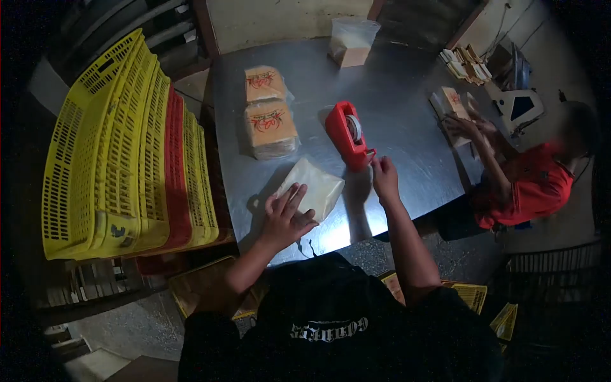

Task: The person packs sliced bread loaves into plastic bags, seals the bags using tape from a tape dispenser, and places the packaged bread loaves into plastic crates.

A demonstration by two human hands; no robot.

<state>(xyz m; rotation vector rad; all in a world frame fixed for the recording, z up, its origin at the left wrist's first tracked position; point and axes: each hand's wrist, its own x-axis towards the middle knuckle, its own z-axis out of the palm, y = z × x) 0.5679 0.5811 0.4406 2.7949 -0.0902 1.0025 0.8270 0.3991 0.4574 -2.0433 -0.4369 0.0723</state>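
My left hand (287,218) lies with fingers spread on a pale package wrapped in clear plastic (321,184), at the near edge of the metal table. My right hand (385,179) is closed in a pinch at the cutter end of a red tape dispenser (344,130), on the end of its tape (372,154). A roll of tape (354,128) sits inside the dispenser. Beyond my left hand stand two stacks of plastic-wrapped packets with red print, a nearer stack (272,127) and a farther stack (264,84).
Tall nested yellow crates (95,159), one red (175,172), stand left of the table (305,83). A clear bag with a brown block (353,48) sits at the back. Rightward, a person in a red shirt (531,191) handles packets (452,102) near more bundles (468,63).
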